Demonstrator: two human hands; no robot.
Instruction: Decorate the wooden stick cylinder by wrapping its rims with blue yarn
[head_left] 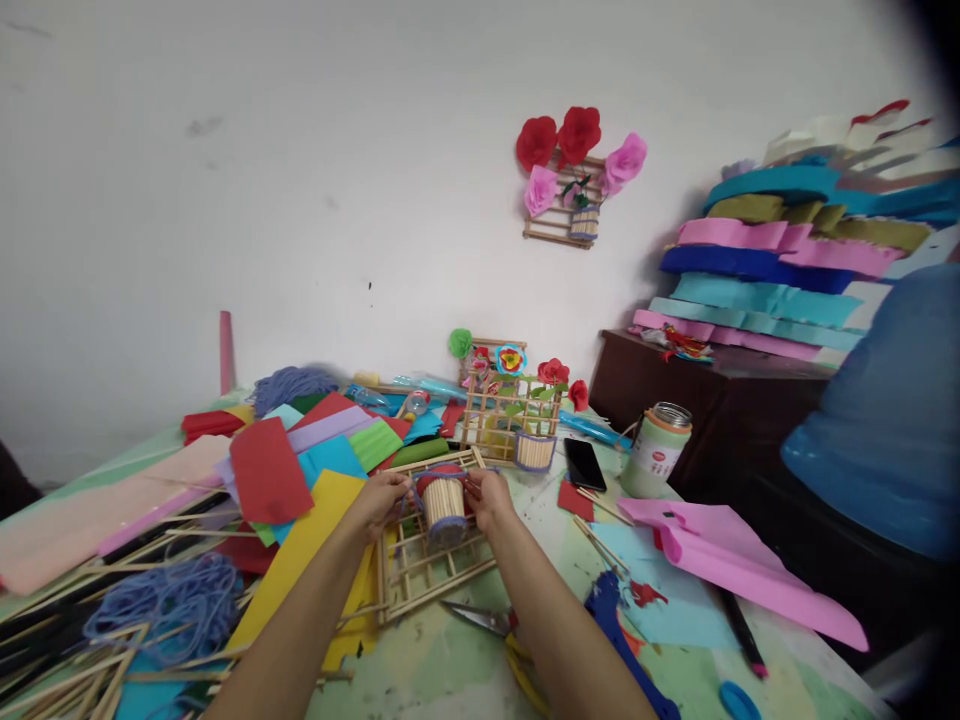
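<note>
A small half-round basket (444, 503) of pale wooden sticks, bound with purple-blue yarn, stands against a stick lattice frame (439, 597) on the table. Red paper shows at its top. My left hand (384, 503) is closed beside the basket's left edge, its fingertips pinched on purple-blue yarn. On the other side, my right hand (489, 500) has its fingers closed at the basket's upper right edge, partly hidden by the hand itself. Scissors (480, 618) with yellow handles lie beneath my right forearm.
Coloured paper (271, 470), loose sticks and a yarn heap (169, 605) cover the left. Behind stands a finished lattice (510, 410) with paper flowers. To the right are a phone (583, 464), a bottle (656, 450), pink paper (739, 560) and a blue tool (619, 630).
</note>
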